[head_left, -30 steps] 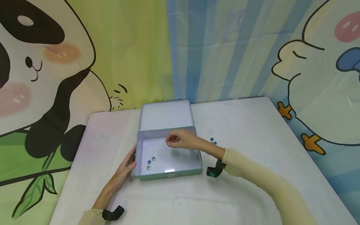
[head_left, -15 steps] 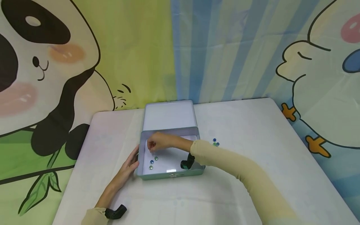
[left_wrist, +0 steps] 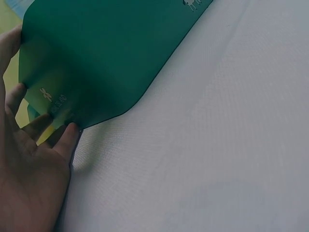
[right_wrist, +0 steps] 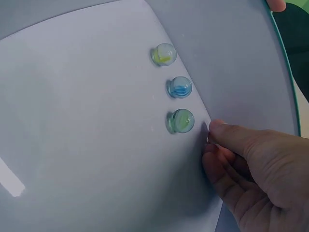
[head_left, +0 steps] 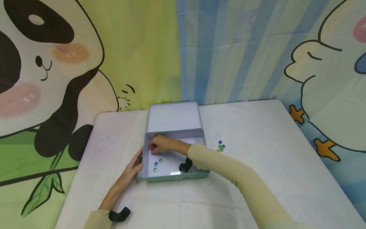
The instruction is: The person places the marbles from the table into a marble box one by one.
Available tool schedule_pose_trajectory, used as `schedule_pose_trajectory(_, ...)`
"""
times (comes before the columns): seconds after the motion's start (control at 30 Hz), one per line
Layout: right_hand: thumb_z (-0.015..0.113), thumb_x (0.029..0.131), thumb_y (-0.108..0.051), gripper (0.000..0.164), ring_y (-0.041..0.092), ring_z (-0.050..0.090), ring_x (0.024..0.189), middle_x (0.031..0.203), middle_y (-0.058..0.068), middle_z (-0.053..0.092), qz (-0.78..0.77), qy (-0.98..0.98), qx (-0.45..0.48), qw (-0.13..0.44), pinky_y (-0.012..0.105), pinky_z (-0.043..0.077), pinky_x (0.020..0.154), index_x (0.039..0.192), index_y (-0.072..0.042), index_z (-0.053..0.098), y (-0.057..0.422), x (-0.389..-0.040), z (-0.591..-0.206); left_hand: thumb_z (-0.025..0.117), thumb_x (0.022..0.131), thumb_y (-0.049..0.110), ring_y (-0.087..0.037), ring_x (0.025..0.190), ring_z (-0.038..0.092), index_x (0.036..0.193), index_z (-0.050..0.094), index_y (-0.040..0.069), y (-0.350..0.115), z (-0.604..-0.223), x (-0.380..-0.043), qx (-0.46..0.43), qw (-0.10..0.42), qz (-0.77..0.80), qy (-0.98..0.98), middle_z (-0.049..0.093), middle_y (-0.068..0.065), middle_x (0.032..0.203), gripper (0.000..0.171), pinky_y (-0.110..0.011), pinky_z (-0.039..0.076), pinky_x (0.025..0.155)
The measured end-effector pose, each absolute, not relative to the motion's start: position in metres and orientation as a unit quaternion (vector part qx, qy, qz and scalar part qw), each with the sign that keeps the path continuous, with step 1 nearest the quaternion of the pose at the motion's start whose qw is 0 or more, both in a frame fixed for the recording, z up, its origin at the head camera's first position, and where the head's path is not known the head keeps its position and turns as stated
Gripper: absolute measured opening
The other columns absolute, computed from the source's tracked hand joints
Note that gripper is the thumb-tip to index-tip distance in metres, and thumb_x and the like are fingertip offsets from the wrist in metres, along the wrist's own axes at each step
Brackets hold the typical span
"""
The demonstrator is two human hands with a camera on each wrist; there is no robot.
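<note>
A green tin box (head_left: 177,178) with a pale inside stands with its lid (head_left: 174,117) folded back. My right hand (head_left: 160,144) reaches into it, low by the left wall, and its thumb and fingertips pinch a marble that they almost wholly hide. In the right wrist view, three clear marbles lie in a row along that wall: one with a yellow swirl (right_wrist: 164,54), a blue one (right_wrist: 180,87) and a green one (right_wrist: 183,121). My left hand (head_left: 129,170) rests against the box's left side, fingers extended along the green outer wall (left_wrist: 96,63).
Several blue, green and yellow marbles (head_left: 220,146) lie loose on the white tabletop (head_left: 251,133) to the right of the box. Printed curtains with a panda and a white bird hang behind and beside the table. My right forearm crosses the box's right wall.
My right hand has moved left across the box and down to its left wall, carrying the marble. My left hand stays at the box's side. The head view has shifted slightly.
</note>
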State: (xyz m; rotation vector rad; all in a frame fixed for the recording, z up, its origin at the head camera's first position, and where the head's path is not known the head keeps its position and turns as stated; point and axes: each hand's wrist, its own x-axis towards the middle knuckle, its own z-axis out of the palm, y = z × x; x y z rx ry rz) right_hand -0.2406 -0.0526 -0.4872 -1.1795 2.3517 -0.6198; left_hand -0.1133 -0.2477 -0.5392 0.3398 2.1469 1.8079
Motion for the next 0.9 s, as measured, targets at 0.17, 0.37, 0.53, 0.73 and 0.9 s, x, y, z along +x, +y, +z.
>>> schedule_pose_trajectory(0.17,0.070,0.089,-0.017,0.011,0.002,0.051,0.069,0.085,0.002,0.069,-0.224,0.849,-0.429,0.213,0.009,0.038,0.063,0.094,-0.007,0.069,-0.052,-0.240,-0.487,0.036,0.104,0.014,-0.046,0.149,-0.002,0.157,0.007,0.031,-0.247,-0.540,-0.114,0.124,0.153,0.637,0.745,-0.001,-0.015,0.165,0.063,-0.067,0.008,0.112)
schedule_pose_trajectory(0.37,0.070,0.089,-0.019,0.011,0.002,0.051,0.069,0.084,0.000,0.067,-0.216,0.852,-0.429,0.210,0.008,0.038,0.062,0.093,-0.008,0.069,-0.052,-0.240,-0.488,0.036,0.104,0.013,-0.048,0.148,-0.003,0.157,0.007,0.029,-0.247,-0.541,-0.114,0.128,0.151,0.635,0.747,-0.001,-0.017,0.164,0.063,-0.069,0.007,0.112)
schedule_pose_trajectory(0.53,0.070,0.090,-0.021,0.016,0.003,0.053,0.071,0.088,0.003,0.070,-0.207,0.848,-0.441,0.207,0.009,0.039,0.063,0.097,-0.006,0.069,-0.049,-0.239,-0.483,0.037,0.104,0.013,-0.048,0.148,-0.001,0.157,0.008,0.029,-0.246,-0.541,-0.113,0.127,0.148,0.630,0.752,-0.001,-0.017,0.164,0.063,-0.069,0.008,0.112)
schedule_pose_trajectory(0.73,0.067,0.092,-0.023,0.022,0.004,0.056,0.075,0.093,0.004,0.071,-0.198,0.846,-0.449,0.210,0.009,0.043,0.067,0.104,-0.005,0.070,-0.039,-0.234,-0.470,0.036,0.104,0.015,-0.045,0.149,0.003,0.157,0.009,0.032,-0.245,-0.541,-0.112,0.114,0.142,0.626,0.758,0.002,-0.013,0.165,0.062,-0.064,0.012,0.113)
schedule_pose_trajectory(0.9,0.065,0.094,-0.020,0.020,0.008,0.058,0.079,0.094,0.007,0.071,-0.218,0.836,-0.460,0.202,0.012,0.045,0.071,0.105,-0.004,0.070,-0.025,-0.229,-0.453,0.036,0.104,0.014,-0.047,0.148,0.005,0.157,0.009,0.030,-0.245,-0.541,-0.111,0.117,0.138,0.627,0.758,0.003,-0.015,0.165,0.062,-0.067,0.012,0.112)
